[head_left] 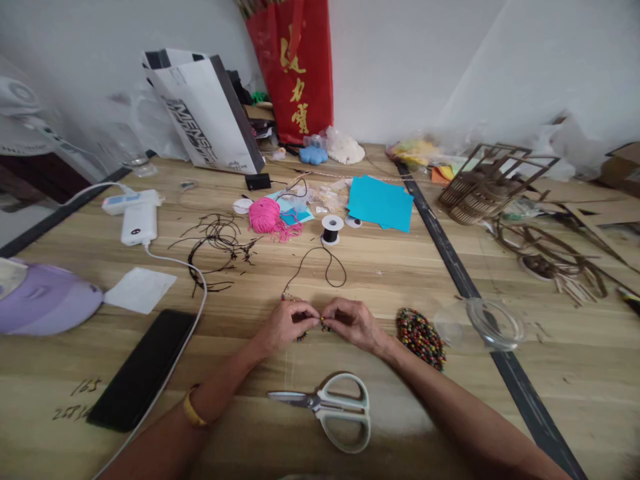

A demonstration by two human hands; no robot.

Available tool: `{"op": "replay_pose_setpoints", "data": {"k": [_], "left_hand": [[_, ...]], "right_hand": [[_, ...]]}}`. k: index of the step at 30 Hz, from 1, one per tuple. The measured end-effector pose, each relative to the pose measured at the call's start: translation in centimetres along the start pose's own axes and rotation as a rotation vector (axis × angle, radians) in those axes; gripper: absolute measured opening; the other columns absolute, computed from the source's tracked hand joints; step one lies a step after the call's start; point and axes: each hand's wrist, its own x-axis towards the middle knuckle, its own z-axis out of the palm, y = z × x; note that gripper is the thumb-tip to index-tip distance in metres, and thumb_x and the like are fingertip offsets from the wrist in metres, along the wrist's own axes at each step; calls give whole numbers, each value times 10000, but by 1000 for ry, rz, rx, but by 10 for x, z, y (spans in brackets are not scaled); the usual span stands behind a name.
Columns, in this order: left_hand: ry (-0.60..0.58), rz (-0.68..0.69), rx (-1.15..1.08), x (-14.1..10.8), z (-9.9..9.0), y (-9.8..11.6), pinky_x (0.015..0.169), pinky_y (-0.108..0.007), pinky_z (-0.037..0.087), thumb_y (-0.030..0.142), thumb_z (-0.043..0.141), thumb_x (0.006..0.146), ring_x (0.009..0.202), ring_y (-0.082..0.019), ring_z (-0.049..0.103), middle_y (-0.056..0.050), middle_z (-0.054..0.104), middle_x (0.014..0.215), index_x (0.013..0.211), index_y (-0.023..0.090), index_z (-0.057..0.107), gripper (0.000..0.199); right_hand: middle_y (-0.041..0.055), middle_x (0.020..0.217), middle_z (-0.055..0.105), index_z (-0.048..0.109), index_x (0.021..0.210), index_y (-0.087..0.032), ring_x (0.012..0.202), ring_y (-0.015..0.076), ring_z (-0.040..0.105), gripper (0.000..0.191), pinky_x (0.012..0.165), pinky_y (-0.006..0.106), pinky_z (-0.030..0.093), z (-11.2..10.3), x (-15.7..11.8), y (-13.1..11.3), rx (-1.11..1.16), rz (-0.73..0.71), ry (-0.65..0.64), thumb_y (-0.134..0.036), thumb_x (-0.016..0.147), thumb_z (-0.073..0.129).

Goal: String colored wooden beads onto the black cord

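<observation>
My left hand (287, 325) and my right hand (356, 324) meet near the middle of the table, each pinching a small string of beads (323, 323) between thumb and forefinger. More beads hang below the left fingers. A black cord (300, 263) runs from beside my left hand, loops, and leads up to a white spool of black cord (331, 230). A pile of multicoloured beads (421, 337) lies to the right of my right hand. Scissors (330, 405) with pale handles lie below both hands, blades pointing left.
A black phone (143, 370), a white cable and a power bank (139, 223) are on the left. Cut black cords (215, 247), pink yarn (265, 215) and blue sheets (379, 202) lie beyond. Clear tubing (495, 325) and a woven basket (470, 193) stand right.
</observation>
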Motion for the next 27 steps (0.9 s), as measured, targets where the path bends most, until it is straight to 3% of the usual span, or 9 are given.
{"op": "replay_pose_setpoints", "data": {"k": [18,27], "left_hand": [[-2,0,-17,0,-1,2,671,-227,459,139,637,731,696,-141,613,-45,704,724,766,121,713,85],[-5,48,-46,0,-4,7,744,-232,490,58,531,736,768,-145,642,-60,720,824,860,121,709,226]], "right_hand": [[37,742,614,624,817,-146,663,124,553,190,601,221,430,-3,1,-8,-94,-72,-25,-294,902,541],[56,787,601,597,844,-159,720,145,564,215,658,248,454,-6,1,-13,-132,-156,-1,-318,935,484]]}}
